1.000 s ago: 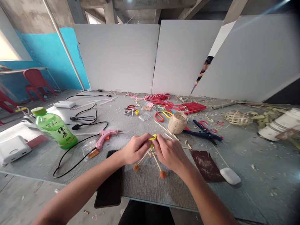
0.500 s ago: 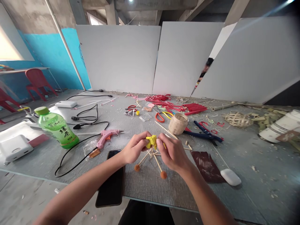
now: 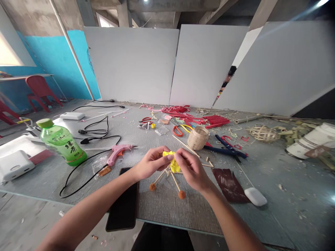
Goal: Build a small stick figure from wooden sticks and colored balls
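From where I stand, the work in hand looks like shaping a soft-looking, bright yellow, putty-like lump (image 3: 175, 167) by finger and thumb, above the near edge of the grey, scrap-strewn counter (image 3: 159, 211). The left hand (image 3: 152, 163) pinches the lump's upper left part, thumb laid across it; the right hand (image 3: 190, 168) has thumb and fingertips pressed together on its upper right. So the lump sits between the two hands, touching both, its lower part hanging below the fingertips, over the meeting point of a splayed frame of pale wooden sticks (image 3: 175, 181). Whether it touches the sticks, I can't tell. Two small orange-brown balls (image 3: 181, 194) cap the stick ends nearest the counter's front edge, left of a dark brown, creased sheet (image 3: 229, 186). I'd judge the next move calls for light, even pressure from both hands, lest the lump tear or knock the sticks.
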{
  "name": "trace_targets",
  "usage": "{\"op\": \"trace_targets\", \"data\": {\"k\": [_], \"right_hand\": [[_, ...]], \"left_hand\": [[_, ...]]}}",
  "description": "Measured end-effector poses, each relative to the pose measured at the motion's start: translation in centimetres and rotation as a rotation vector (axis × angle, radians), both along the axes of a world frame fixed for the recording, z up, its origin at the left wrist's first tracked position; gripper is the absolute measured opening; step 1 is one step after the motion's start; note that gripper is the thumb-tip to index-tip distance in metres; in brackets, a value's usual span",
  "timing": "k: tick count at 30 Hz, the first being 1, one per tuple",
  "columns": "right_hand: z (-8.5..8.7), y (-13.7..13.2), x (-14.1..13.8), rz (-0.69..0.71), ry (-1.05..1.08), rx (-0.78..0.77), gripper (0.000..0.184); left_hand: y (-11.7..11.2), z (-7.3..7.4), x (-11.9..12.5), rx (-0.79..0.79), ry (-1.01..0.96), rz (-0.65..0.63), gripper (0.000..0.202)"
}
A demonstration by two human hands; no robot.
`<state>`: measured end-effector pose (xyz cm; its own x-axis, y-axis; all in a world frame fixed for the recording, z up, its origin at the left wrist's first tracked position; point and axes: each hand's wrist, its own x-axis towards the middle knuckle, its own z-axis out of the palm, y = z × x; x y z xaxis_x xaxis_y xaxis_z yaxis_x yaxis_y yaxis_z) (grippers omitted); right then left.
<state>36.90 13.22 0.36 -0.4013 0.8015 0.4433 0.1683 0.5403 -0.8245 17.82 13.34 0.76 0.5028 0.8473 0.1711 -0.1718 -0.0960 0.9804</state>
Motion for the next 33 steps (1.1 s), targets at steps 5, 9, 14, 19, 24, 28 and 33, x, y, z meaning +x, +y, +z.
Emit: {"op": "trace_targets", "data": {"k": [5, 9, 14, 19, 24, 28, 33], "right_hand": [[0.0, 0.1, -0.3, 0.005, 0.186, -0.24, 0.044], [-0.3, 0.6, -0.8, 0.033, 0.304, -0.456, 0.051], [0.0, 1.1, -0.7, 0.144, 0.384, -0.704, 0.046], [0.9, 2.1, 0.8, -0.046, 0.575, -0.402, 0.025], [1.1, 1.6, 0.9, -0.199, 0.488, -0.01, 0.022], [0.4, 0.7, 0.1, -0.216, 0.226, 0.161, 0.015], [0.1, 1.1, -0.2, -0.368, -0.058, 0.493, 0.011]], "left_hand": [[0.0, 0.5, 0.0, -0.006, -0.025, 0.0, 0.044], [-0.1, 0.3, 0.1, -0.008, -0.038, 0.02, 0.044], [0.0, 0.1, 0.1, -0.034, -0.044, 0.036, 0.046], [1.0, -0.4, 0.4, -0.027, 0.007, 0.234, 0.049], [1.9, -1.5, 0.6, -0.086, 0.054, 0.282, 0.053], [1.7, -2.2, 0.8, -0.077, 0.058, 0.255, 0.052], [1.2, -2.4, 1.0, 0.074, 0.06, 0.298, 0.047]]}}
